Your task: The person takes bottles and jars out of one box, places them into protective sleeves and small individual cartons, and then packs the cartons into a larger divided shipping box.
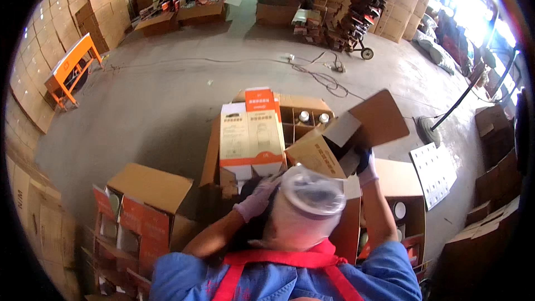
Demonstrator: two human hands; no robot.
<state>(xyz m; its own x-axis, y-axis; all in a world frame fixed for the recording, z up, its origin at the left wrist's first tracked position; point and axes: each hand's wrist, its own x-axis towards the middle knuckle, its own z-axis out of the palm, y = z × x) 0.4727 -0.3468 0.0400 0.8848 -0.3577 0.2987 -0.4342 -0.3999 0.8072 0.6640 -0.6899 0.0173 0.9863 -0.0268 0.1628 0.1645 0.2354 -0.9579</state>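
Observation:
My left hand, in a pale glove, is beside the lower white flaps of upright cream-and-orange printed boxes. Its fingers are partly hidden, so its grip is unclear. The gloved right hand grips the edge of a tilted printed box, whose flaps stand open. Beyond them is an open cardboard carton with dividers. White-capped bottles stand in its cells. A brown cardboard flap rises past my right hand. Between my arms is a pale rounded shape under clear plastic; I cannot tell what it is.
Open cartons stand at left and right. A dotted white sheet lies near a pole stand. Cables cross the floor. An orange-framed machine stands left. Two people sit farther back among cartons.

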